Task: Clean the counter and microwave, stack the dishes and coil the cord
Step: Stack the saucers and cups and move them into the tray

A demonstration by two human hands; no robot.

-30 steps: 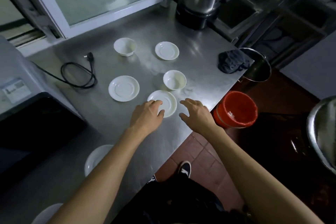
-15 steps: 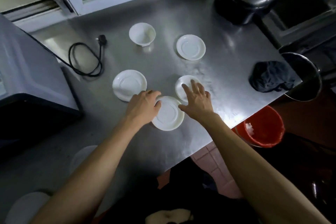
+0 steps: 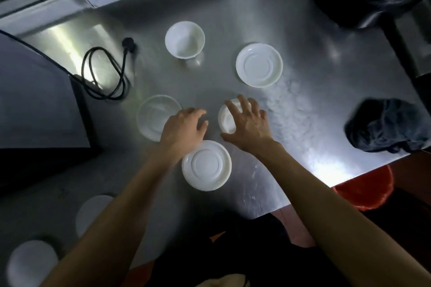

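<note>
Currently dishes lie scattered on the steel surface [image 3: 291,123], likely awaiting stacking: near saucer [image 3: 206,165] by the front edge, left saucer [image 3: 155,114], far saucer [image 3: 259,65], far bowl [image 3: 184,39]. Right hand [image 3: 248,123] hovers spread wide over the near bowl [image 3: 227,119], fingers splayed; contact unclear, no grip yet. Left hand [image 3: 183,127] sits loosely curled between left and near saucers, holding nothing. Cord [image 3: 105,72] lies loosely looped beside the microwave [image 3: 39,100], not neatly coiled. Dark cloth [image 3: 384,126] rests at the right edge.
</note>
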